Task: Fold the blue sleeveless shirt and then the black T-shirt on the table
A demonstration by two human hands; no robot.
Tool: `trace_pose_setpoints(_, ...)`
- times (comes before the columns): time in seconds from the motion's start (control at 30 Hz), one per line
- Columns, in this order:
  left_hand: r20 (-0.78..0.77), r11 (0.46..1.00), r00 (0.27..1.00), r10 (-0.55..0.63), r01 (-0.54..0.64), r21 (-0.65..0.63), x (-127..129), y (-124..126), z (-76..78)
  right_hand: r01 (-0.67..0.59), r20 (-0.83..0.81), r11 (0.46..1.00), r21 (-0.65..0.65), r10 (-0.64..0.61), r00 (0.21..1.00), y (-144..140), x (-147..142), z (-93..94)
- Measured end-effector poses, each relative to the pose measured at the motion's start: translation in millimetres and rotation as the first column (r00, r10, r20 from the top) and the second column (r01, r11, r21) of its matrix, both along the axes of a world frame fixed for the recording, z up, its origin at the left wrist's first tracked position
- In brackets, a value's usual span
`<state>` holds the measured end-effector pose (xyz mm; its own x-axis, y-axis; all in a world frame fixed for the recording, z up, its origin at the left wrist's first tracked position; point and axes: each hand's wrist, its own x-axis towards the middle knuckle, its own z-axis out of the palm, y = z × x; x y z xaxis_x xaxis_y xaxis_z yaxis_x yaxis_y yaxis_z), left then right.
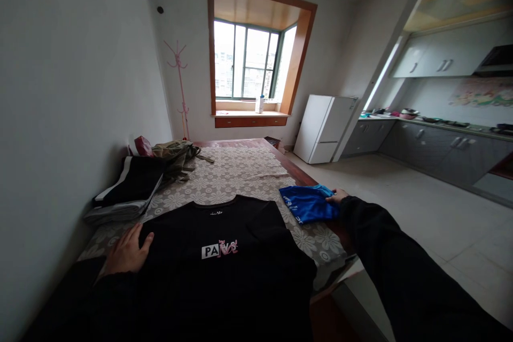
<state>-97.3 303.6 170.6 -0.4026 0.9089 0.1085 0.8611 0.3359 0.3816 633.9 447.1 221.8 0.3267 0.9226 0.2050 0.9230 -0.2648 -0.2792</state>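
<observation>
Floral-clothed worktop point(240, 171): my left hand point(127, 250) lies flat, grip spread, on the black T-shirt point(224, 256); my right hand point(339, 195) touches the blue cloth point(308, 203), grip unclear.

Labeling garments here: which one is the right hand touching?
The small folded blue garment at the table's right edge, under the right hand. The left hand rests on the black printed T-shirt.

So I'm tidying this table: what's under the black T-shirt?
The black T-shirt lies flat on a floral lace tablecloth, with the left hand resting on it. Whatever lies beneath the shirt itself is covered.
</observation>
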Motion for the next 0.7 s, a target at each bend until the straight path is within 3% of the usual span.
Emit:
trace_pose_setpoints(0.1, 0.016, 1.000, 1.000, 0.000, 0.000, 0.023, -2.6, 1.0, -2.2, 0.043, 0.025, 0.999, 0.009, -0.043, 0.999, 7.0, -23.2, 6.6)
trace_pose_setpoints(0.2, 0.055, 0.998, 0.998, -0.004, 0.001, 0.060, -9.0, 4.2, -2.8, -0.166, 0.005, 0.986, -0.019, 0.166, 0.986, 18.0, -70.4, 1.5)
trace_pose_setpoints(0.3, 0.134, 0.999, 0.991, 0.009, -0.014, 0.040, -18.5, 13.0, 3.5, -0.430, -0.084, 0.896, -0.107, 0.423, 0.902, 30.5, -130.4, -15.3)
trace_pose_setpoints(0.43, 0.251, 1.000, 0.968, -0.027, 0.028, 0.001, -33.1, 35.4, 19.1, -0.598, -0.183, 0.783, -0.174, 0.571, 0.800, 47.0, -189.9, -35.0)
trace_pose_setpoints(0.57, 0.302, 0.996, 0.951, -0.063, 0.077, -0.038, -43.1, 58.0, 29.2, -0.639, -0.238, 0.740, -0.213, 0.595, 0.768, 59.9, -206.7, -38.0)
trace_pose_setpoints(0.7, 0.355, 0.990, 0.929, -0.103, 0.131, -0.057, -40.7, 66.0, 27.8, -0.662, -0.297, 0.717, -0.217, 0.598, 0.745, 63.7, -209.1, -36.1)
